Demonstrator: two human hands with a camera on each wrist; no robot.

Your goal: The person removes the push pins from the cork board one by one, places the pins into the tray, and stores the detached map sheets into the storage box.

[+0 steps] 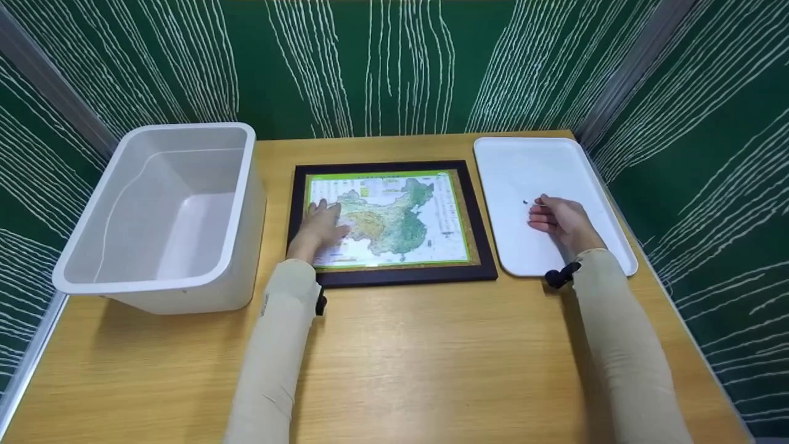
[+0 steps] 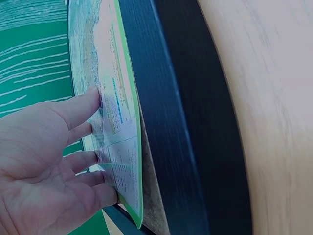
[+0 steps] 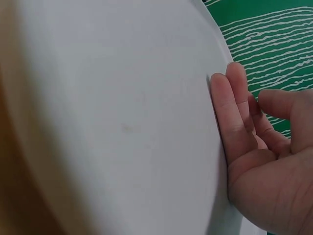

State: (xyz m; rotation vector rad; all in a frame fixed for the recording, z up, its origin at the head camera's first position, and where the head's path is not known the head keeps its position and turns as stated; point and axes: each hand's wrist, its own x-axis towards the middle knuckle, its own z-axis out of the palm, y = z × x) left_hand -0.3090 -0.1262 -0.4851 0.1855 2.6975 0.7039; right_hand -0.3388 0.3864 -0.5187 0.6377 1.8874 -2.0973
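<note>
your map [image 1: 391, 216] lies inside the dark frame [image 1: 407, 275] on the worktop [image 1: 431, 370]: laying seems done, any fastening left. your left hand [image 1: 322, 225] rests on it, fingers relaxed; your right hand [image 1: 564, 220] curls over the white tray [image 1: 511, 166], whether pinching anything i can't tell.

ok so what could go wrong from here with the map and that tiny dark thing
The map may slide or skew inside the dark frame if the left hand touching it shifts. The small dark object near the right hand could be dropped or knocked across the white tray; whether it is pinched or lying there is unclear.
</note>
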